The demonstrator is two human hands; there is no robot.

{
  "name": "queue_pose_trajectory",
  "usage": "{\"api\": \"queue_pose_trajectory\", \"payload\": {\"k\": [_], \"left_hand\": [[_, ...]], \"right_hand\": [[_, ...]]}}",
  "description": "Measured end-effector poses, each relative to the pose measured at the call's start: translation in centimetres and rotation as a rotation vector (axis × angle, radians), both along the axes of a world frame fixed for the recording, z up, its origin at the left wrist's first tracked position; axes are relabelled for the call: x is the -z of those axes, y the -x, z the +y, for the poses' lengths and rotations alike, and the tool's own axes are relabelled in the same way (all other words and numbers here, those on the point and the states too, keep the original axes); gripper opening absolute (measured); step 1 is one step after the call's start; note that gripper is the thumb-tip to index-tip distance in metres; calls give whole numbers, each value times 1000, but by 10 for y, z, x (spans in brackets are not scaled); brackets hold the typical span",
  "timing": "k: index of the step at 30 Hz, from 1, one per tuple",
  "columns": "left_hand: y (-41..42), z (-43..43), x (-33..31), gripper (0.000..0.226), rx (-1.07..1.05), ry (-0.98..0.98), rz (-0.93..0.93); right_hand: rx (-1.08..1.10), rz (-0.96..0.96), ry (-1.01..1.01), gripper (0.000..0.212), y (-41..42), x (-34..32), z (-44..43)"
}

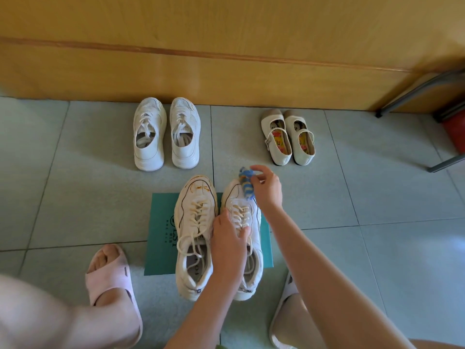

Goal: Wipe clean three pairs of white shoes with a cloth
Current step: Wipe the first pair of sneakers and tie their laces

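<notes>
Two white lace-up sneakers stand side by side on a teal paper sheet (161, 238). The left sneaker (195, 222) has orange-brown stains on its toe. My left hand (229, 238) grips the right sneaker (254, 222) over its laces and tongue. My right hand (266, 190) pinches a blue and white striped cloth (246, 181) against that sneaker's toe. Farther off by the wall sit a pair of white chunky sneakers (166, 134) and a pair of cream strap flats (288, 137).
A wooden wall panel (226, 59) runs along the back of the tiled floor. Grey metal furniture legs (412, 96) and a red object (455, 129) are at the right. My feet in pale slippers (110, 285) flank the teal sheet.
</notes>
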State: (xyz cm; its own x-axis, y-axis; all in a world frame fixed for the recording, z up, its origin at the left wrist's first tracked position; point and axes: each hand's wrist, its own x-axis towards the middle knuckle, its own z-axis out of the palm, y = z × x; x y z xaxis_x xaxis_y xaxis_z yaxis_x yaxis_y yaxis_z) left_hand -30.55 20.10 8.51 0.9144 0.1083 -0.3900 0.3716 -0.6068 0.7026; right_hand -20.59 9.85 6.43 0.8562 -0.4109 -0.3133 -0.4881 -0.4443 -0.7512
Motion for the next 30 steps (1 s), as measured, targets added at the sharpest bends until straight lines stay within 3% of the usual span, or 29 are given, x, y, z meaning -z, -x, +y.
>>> {"api": "queue_pose_trajectory", "payload": {"k": [3, 6, 12, 21, 27, 30], "left_hand": [[0, 0, 1, 60, 2, -17, -21], [1, 0, 1, 61, 7, -19, -29], [1, 0, 3, 62, 2, -24, -26], [-1, 0, 0, 65, 13, -58, -7], [1, 0, 1, 65, 9, -47, -18], [1, 0, 1, 64, 12, -47, -25]], "right_hand": [[-118, -106, 111, 40, 7, -1, -6], [-336, -175, 162, 37, 13, 1, -12], [-556, -68, 240, 39, 21, 4, -22], [-313, -91, 170, 29, 35, 13, -23], [-228, 85, 53, 24, 50, 13, -51], [-132, -33, 18, 27, 33, 2, -46]]}}
